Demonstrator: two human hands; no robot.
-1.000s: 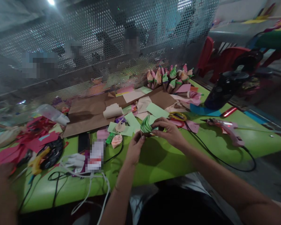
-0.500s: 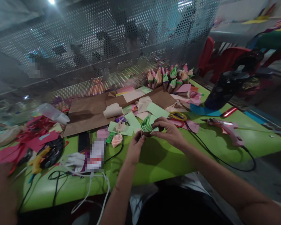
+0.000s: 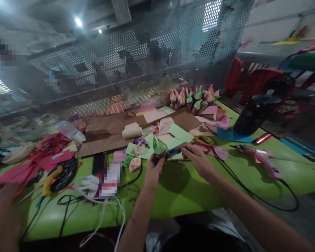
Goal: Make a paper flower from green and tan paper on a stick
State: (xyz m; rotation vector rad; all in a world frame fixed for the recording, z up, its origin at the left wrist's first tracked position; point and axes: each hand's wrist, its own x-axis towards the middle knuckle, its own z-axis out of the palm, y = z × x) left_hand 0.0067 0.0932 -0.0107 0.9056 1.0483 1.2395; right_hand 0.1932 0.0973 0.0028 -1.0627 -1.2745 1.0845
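Note:
My left hand (image 3: 154,169) is closed round the brown base of a green paper swirl (image 3: 159,145), which points upward. Between the fingers of my right hand (image 3: 195,157) is a thin blue strip (image 3: 174,151), its far end close to the base of the swirl. Behind my hands lie pale green paper pieces (image 3: 180,133) and a cream paper roll (image 3: 132,130). To the left of my left hand sits a small peach paper swirl (image 3: 134,164).
A pink glue gun (image 3: 262,159) with a black cord lies at the right, below a dark bottle (image 3: 254,113). Paper cones (image 3: 196,98) stand at the back. At the left are a yellow glue gun (image 3: 47,182), a power strip (image 3: 111,182) and another person's hand (image 3: 4,206).
The view has tilted up a little. My right hand has come off the green swirl and now holds the blue strip. The swirl stands more upright in my left hand.

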